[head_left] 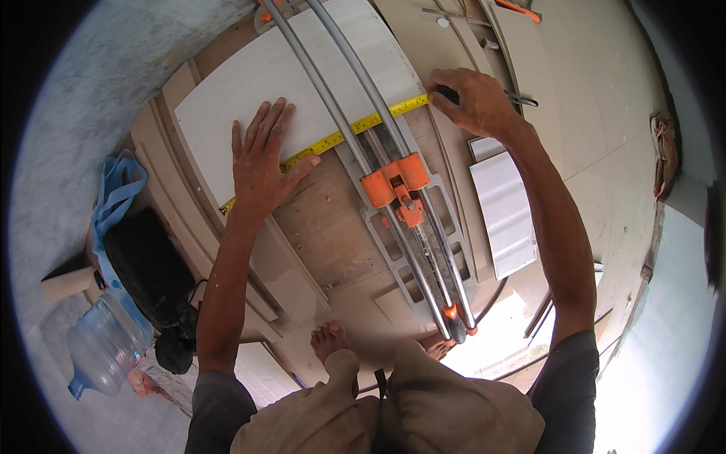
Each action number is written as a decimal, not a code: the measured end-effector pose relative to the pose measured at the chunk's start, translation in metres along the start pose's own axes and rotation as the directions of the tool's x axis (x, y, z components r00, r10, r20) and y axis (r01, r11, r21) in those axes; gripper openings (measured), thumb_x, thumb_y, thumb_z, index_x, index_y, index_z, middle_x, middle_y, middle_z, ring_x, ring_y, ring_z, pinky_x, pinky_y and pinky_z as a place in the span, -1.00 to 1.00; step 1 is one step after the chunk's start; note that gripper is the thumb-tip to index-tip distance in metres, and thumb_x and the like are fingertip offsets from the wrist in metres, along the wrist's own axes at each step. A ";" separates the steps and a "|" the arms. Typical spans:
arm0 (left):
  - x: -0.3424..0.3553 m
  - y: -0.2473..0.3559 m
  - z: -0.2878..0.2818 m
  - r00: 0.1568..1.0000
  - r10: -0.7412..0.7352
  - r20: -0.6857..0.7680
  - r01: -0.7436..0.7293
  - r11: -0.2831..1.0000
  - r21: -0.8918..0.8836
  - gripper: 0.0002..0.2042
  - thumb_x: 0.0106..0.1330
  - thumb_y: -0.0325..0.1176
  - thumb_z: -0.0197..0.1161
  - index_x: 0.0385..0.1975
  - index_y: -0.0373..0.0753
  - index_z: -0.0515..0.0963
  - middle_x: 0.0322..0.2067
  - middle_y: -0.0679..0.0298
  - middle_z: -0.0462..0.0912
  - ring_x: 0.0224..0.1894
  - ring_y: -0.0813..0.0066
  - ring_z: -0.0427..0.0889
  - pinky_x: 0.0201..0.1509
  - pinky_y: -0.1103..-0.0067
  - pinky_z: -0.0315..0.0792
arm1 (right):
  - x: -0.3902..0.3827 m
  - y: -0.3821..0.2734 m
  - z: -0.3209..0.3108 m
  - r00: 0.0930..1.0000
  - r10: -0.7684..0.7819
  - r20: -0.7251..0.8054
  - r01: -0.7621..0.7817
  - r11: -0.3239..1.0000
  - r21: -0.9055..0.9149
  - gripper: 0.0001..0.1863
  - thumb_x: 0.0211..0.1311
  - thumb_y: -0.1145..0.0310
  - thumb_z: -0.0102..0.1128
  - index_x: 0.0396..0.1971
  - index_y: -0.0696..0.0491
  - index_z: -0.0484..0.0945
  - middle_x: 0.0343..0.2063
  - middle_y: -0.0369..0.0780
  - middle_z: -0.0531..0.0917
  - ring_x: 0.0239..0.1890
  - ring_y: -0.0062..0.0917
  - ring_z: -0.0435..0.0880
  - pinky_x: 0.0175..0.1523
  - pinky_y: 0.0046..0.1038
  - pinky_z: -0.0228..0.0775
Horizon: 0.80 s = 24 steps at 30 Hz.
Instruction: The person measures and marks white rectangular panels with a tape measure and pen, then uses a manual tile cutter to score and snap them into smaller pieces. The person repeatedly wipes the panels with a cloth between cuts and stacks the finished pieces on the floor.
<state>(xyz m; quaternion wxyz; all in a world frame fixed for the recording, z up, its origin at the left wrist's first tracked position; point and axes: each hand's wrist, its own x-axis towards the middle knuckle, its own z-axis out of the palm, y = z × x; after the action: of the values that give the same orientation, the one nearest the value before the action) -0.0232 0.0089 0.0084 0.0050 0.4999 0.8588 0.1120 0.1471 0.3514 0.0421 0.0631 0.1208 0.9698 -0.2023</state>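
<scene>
A large white tile [215, 113] lies under the two metal rails of a manual tile cutter [425, 261]. The yellow blade of a tape measure [333, 141] stretches along the tile's near edge, passing beneath the rails. My left hand [263, 155] rests flat on the tile, fingers spread, its thumb by the blade. At the blade's right end my right hand [478, 102] is closed around the black tape measure case, which the fingers mostly cover. Nearer to me, the cutter's orange carriage [397, 185] sits on the rails.
White tile pieces [502, 212] lie right of the cutter. Beige strips [181, 181] run along the left. A black bag [149, 265], blue straps [121, 185] and a clear plastic bottle [110, 344] are at the far left. My bare foot [330, 339] stands near the cutter's handle end.
</scene>
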 end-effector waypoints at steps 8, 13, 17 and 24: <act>-0.008 0.000 -0.005 0.999 -0.007 -0.032 0.005 0.998 -0.056 -0.18 0.28 0.18 0.35 0.46 -0.10 0.29 0.45 0.15 0.32 0.56 0.18 0.16 0.66 0.01 -0.19 | -0.001 0.001 0.003 1.000 -0.006 -0.018 0.006 1.000 -0.015 -0.81 0.38 0.21 0.21 -0.17 -0.01 0.62 -0.30 -0.22 0.73 -0.20 -0.29 0.71 0.01 -0.19 0.53; -0.035 -0.006 -0.008 0.993 -0.031 -0.110 0.020 0.994 -0.104 -0.39 0.28 -0.11 0.39 0.32 -0.13 0.43 0.33 0.14 0.43 0.47 0.12 0.27 0.64 0.05 -0.08 | -0.002 -0.003 0.000 1.000 0.026 0.014 -0.026 1.000 -0.012 -0.82 0.38 0.21 0.21 -0.18 -0.02 0.62 -0.31 -0.22 0.73 -0.21 -0.31 0.71 0.01 -0.19 0.52; -0.064 -0.014 -0.011 0.979 -0.121 -0.164 0.104 0.989 -0.109 -0.52 0.27 -0.24 0.39 0.19 -0.17 0.53 0.26 0.15 0.50 0.40 0.11 0.35 0.59 0.10 0.07 | -0.002 -0.001 0.001 1.000 0.003 -0.008 -0.003 1.000 0.002 -0.82 0.38 0.22 0.21 -0.18 -0.01 0.62 -0.30 -0.20 0.73 -0.20 -0.28 0.71 0.02 -0.18 0.52; -0.087 -0.039 -0.021 0.967 -0.172 -0.189 0.150 0.981 -0.124 -0.59 0.44 -0.15 0.28 0.18 -0.21 0.54 0.18 0.07 0.57 0.29 0.04 0.45 0.47 0.15 0.22 | 0.004 -0.006 -0.008 1.000 0.001 0.012 -0.002 0.997 0.082 -0.83 0.35 0.26 0.19 -0.18 0.00 0.63 -0.26 -0.16 0.75 -0.18 -0.23 0.72 0.02 -0.19 0.52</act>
<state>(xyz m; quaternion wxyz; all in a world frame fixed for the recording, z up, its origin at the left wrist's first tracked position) -0.0151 -0.0884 0.0120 -0.0446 0.4136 0.8855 0.2071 0.1408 0.3502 0.0505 0.0640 0.1228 0.9603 -0.2424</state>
